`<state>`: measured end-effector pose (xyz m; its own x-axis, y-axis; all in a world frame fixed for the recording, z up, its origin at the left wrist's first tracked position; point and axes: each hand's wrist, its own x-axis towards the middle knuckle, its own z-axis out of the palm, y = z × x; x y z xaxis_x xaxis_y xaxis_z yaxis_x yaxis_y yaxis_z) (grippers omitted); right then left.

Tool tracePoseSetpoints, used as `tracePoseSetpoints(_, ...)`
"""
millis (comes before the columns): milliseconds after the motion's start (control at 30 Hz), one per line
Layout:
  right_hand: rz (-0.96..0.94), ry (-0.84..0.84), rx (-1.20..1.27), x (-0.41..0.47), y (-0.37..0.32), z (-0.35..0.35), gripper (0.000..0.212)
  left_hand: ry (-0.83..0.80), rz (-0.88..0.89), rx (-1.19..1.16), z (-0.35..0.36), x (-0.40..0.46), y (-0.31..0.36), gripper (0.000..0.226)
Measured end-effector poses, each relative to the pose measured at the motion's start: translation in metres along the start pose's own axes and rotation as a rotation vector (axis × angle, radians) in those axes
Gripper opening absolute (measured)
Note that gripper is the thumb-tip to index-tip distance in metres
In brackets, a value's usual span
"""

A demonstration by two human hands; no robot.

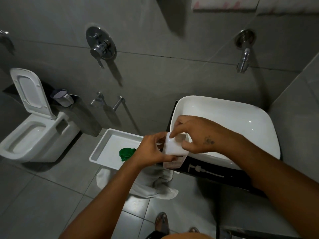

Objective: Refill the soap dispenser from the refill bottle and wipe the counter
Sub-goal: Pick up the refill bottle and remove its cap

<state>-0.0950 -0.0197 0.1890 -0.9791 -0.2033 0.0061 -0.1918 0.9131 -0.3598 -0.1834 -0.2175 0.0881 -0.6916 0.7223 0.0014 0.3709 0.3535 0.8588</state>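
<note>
A white plastic bottle [174,150] with a printed label stands on the dark counter [207,167] at the left front corner of the basin. My left hand [151,150] grips its side. My right hand [195,135] is over its top, fingers curled round the neck or cap area, which is partly hidden. A white pump head with its tube [203,170] lies loose on the counter just right of the bottle. A green cloth [126,153] lies in a white tray [103,149] to the left.
A white basin [241,121] sits on the counter, with a wall spout [244,57] above it. A white towel [155,185] hangs below the tray. A toilet [34,128] with its lid up stands at the left. My sandalled feet [162,223] are on the grey floor tiles.
</note>
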Motion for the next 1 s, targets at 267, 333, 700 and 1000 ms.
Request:
tracePoseSetpoints(267, -0.033, -0.071, -0.021, -0.003, -0.001, -0.002, 0.047, -0.004, -0.018, 0.002, 0.004, -0.003, 0.005, 0.061)
tracePoseSetpoints(333, -0.011, -0.035, -0.029, -0.005, -0.001, -0.003, 0.058, 0.002, -0.019, 0.000, 0.004, -0.003, 0.007, 0.062)
tracePoseSetpoints(700, -0.097, 0.050, 0.024, -0.004, 0.005, -0.017, 0.033, -0.005, -0.069, 0.009, 0.005, -0.004, -0.005, 0.073)
tracePoseSetpoints(1000, 0.494, 0.528, 0.466, -0.051, 0.036, 0.144, 0.011, 0.051, -0.148, 0.024, -0.010, -0.027, -0.038, 0.076)
